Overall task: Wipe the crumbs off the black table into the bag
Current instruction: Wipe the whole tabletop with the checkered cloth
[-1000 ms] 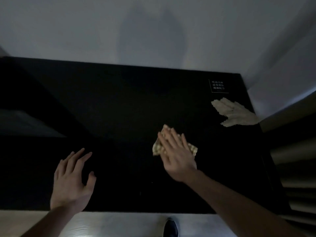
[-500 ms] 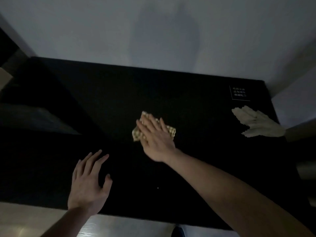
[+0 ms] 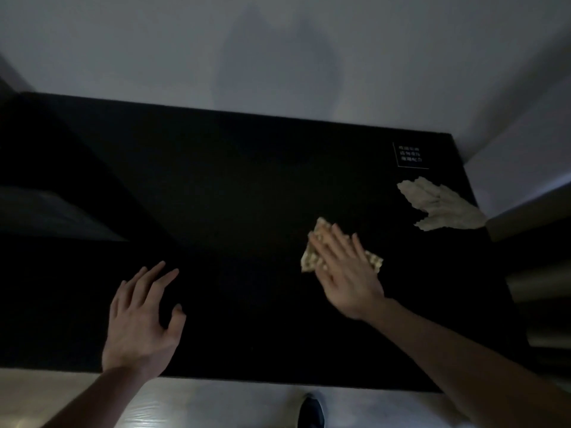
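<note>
The black table (image 3: 247, 180) fills the middle of the dim view. My right hand (image 3: 346, 267) lies flat, fingers stretched, pressing a pale checked cloth (image 3: 312, 261) onto the table right of centre. A crumpled pale bag (image 3: 441, 205) lies at the table's right edge, up and to the right of the cloth and apart from it. My left hand (image 3: 142, 316) rests open on the table near its front edge, fingers spread, holding nothing. I cannot make out any crumbs on the dark surface.
A small white printed label (image 3: 409, 154) sits on the table's far right corner. A grey wall (image 3: 278, 57) runs behind the table. Pale floor (image 3: 216, 403) and a dark shoe (image 3: 310, 410) show below the front edge.
My right hand slid the cloth left toward the table's middle, then back right, closer to the bag. The left hand stayed flat near the front edge.
</note>
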`<state>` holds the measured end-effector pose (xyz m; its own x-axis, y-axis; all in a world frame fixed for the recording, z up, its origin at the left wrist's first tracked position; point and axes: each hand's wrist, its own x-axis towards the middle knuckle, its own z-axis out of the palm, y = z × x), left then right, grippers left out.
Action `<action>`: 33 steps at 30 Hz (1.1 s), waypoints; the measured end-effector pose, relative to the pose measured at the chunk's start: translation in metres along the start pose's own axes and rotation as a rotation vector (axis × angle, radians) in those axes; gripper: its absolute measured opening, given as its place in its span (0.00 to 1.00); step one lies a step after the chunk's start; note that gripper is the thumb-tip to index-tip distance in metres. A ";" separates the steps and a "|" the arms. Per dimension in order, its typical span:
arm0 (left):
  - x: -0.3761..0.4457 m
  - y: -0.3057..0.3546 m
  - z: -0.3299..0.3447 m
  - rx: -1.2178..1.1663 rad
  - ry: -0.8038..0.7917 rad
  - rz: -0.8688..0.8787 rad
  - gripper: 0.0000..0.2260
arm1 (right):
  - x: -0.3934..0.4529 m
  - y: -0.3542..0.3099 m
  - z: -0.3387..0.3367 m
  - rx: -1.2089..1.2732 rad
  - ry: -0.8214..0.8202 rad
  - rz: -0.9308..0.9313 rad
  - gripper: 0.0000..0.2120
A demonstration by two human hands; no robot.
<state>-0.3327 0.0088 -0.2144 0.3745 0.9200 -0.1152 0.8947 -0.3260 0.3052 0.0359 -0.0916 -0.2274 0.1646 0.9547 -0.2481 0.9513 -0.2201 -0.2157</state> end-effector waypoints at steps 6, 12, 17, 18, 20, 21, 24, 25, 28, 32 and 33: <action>0.002 -0.002 0.001 0.002 -0.041 -0.037 0.30 | 0.110 0.058 -0.040 0.049 0.137 0.398 0.29; 0.008 -0.003 -0.002 -0.009 -0.076 -0.038 0.33 | 0.171 0.076 -0.059 0.117 0.137 0.559 0.31; 0.008 -0.002 -0.003 -0.010 -0.086 -0.044 0.33 | 0.127 0.062 -0.046 0.055 0.125 0.360 0.30; 0.008 -0.002 -0.004 -0.007 -0.087 -0.043 0.32 | 0.110 0.057 -0.043 0.049 0.116 0.335 0.30; 0.008 -0.002 -0.004 -0.001 -0.088 -0.038 0.32 | 0.069 0.046 -0.032 0.047 0.082 0.290 0.30; 0.008 -0.002 -0.003 0.008 -0.081 -0.038 0.32 | 0.045 0.040 -0.026 0.057 0.063 0.262 0.30; 0.006 -0.002 0.001 0.049 -0.066 -0.047 0.31 | -0.035 0.025 -0.005 0.070 0.040 0.197 0.30; 0.005 0.000 0.001 0.046 -0.061 -0.042 0.30 | -0.060 0.022 0.002 0.045 0.031 0.186 0.30; 0.002 0.001 0.000 0.012 -0.029 -0.024 0.30 | -0.104 0.018 0.012 0.036 -0.001 0.180 0.31; 0.000 0.002 0.000 0.033 -0.017 -0.020 0.30 | -0.085 0.026 0.014 -0.016 0.032 0.240 0.32; 0.000 0.003 0.000 0.033 -0.017 -0.022 0.30 | -0.073 0.029 0.012 -0.017 0.041 0.263 0.32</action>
<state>-0.3299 0.0074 -0.2134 0.3582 0.9235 -0.1374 0.9104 -0.3129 0.2706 0.0485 -0.1698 -0.2267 0.4167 0.8727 -0.2545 0.8787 -0.4584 -0.1333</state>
